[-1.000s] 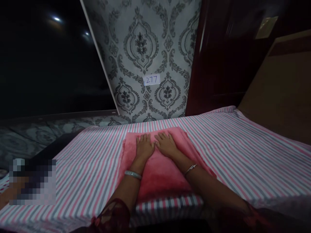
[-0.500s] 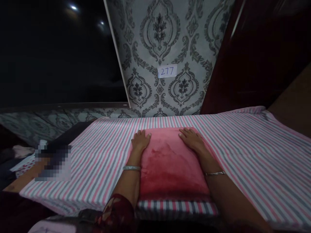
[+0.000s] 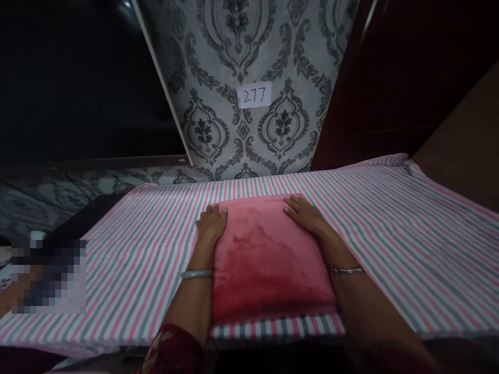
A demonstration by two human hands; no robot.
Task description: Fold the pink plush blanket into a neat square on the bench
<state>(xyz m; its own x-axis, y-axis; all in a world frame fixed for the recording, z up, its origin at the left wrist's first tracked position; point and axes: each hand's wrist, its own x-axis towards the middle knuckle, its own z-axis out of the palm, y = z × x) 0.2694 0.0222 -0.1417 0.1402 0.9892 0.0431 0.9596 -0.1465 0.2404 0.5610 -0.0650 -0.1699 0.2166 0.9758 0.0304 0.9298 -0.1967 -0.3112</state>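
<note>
A pink-red plush cloth [image 3: 268, 259], folded into a near rectangle, lies on the striped cover [image 3: 374, 218] in front of me. My left hand [image 3: 211, 223] rests flat on its far left corner, fingers apart. Across from it, my right hand [image 3: 306, 214] presses lightly on the far right corner with its fingers stretched out. Both palms face down, and neither hand grips anything. Each wrist wears a bangle. The cloth's surface shows darker red patches, strongest towards its near edge.
Behind the covered surface stands a patterned wall with a paper sign [image 3: 254, 95] reading 277. A large dark screen [image 3: 78, 83] is at the left and a dark red panel [image 3: 390, 83] at the right. A pixelated patch hides part of another person's arm [image 3: 8, 296] at the left.
The view has tilted down and shifted, so the scene sits higher and further left. Both hands stay flat on the cloth's far corners; the cloth looks much the same.
</note>
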